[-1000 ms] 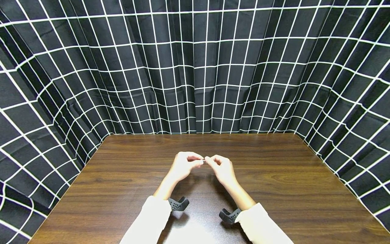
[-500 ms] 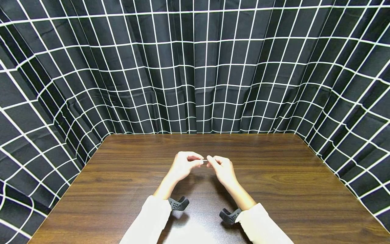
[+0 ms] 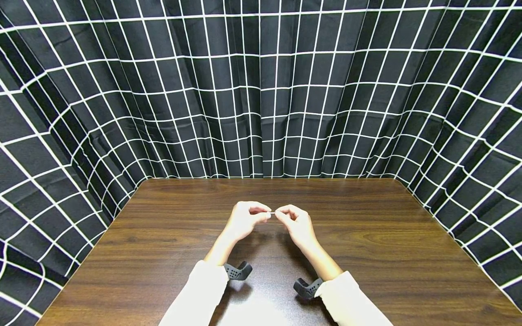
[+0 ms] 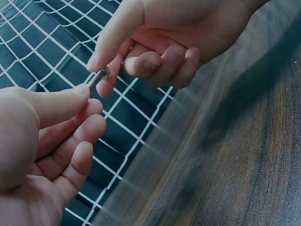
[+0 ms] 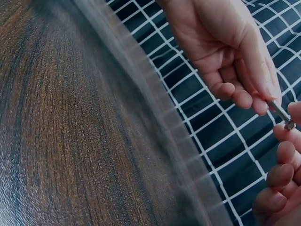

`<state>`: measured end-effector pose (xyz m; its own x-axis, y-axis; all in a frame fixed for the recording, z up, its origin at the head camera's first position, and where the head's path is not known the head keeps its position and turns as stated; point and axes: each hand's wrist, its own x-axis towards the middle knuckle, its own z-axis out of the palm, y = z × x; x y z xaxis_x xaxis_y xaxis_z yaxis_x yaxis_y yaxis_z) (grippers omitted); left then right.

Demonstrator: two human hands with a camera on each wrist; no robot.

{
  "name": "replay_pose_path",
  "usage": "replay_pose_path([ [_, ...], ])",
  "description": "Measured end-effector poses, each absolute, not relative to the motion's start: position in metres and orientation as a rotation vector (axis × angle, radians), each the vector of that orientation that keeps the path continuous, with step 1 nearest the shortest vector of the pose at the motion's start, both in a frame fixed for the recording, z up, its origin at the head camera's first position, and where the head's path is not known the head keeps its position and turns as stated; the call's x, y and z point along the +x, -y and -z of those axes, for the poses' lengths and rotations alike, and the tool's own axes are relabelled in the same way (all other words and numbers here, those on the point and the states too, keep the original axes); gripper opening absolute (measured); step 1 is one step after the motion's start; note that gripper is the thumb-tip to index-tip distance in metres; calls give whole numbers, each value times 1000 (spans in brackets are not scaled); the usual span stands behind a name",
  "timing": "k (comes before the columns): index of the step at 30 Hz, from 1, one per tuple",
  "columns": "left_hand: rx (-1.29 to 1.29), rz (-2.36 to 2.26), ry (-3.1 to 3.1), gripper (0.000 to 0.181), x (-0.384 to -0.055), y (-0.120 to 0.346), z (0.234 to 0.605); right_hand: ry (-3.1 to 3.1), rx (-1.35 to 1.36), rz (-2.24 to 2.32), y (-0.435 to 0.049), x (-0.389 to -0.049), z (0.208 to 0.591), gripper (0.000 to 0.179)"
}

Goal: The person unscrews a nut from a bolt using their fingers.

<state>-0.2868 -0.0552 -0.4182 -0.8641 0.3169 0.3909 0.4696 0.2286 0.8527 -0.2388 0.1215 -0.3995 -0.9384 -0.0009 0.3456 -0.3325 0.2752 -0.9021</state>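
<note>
A small metal bolt lies between the two hands, raised over the table. My left hand pinches its shank between thumb and forefinger, and the other fingers stay loosely bent. At the far end of the shank sits a hex-shaped piece, and the thumb and forefinger of my right hand close round it from either side. The remaining right fingers curl toward the palm in the left wrist view. Part of the shank is hidden inside the left fingertips.
A brown wood-grain table spreads under both hands. Black curtain with a white grid stands at its back and sides. Dark wrist mounts jut inward from the white sleeves.
The right fingertips slid a little to the right along the bolt half a second ago, then came back left toward the left hand. The left hand has shifted very slightly up and left.
</note>
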Motion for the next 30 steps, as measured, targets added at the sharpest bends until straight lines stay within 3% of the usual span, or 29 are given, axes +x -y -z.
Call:
replay_pose_path([
  [11,-780,1674,2366,11,-266,54,393,2192,416,-1796,-123,-236,396,19],
  [20,-743,1683,2363,11,-286,54,417,2175,477,-1775,-125,-246,409,28],
  [24,-771,1714,2354,12,-287,56,417,2196,415,-1763,-127,-257,424,28],
  [28,-791,1732,2352,13,-286,57,416,2263,290,-1681,-126,-258,427,16],
  [30,-795,1720,2357,15,-286,57,417,2305,237,-1633,-126,-258,427,22],
])
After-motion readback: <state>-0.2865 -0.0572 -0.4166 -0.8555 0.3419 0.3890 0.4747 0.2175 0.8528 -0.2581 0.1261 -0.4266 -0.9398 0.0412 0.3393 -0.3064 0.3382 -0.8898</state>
